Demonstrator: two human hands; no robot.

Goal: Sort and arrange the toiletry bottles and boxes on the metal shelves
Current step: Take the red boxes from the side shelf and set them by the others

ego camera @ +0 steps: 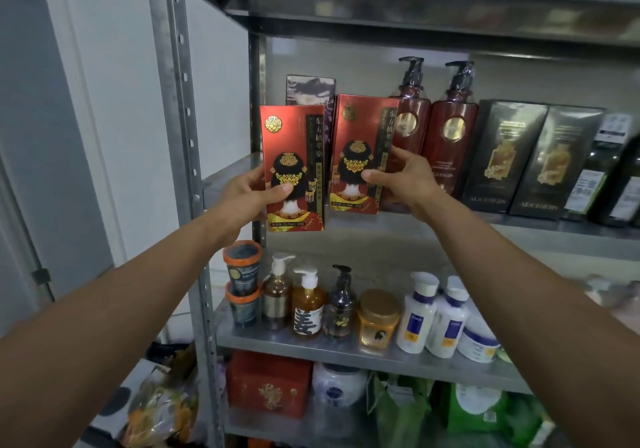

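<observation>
I hold two matching red boxes upright in front of the metal shelf (519, 226). My left hand (247, 193) grips the left red box (292, 157), thumb across its front. My right hand (405, 179) grips the right red box (363, 143), whose bottom edge is at the shelf's front lip. Behind them stands a purple box (310, 89). Two dark red pump bottles (450, 129) stand to the right, then two black boxes (530, 157).
The shelf below carries stacked orange-lidded tubs (242, 274), several pump bottles (308, 304), an amber jar (378, 316) and white bottles (417, 312). The bottom shelf holds a red case (268, 382) and green bags (460, 409). The upright post (183, 136) stands at left.
</observation>
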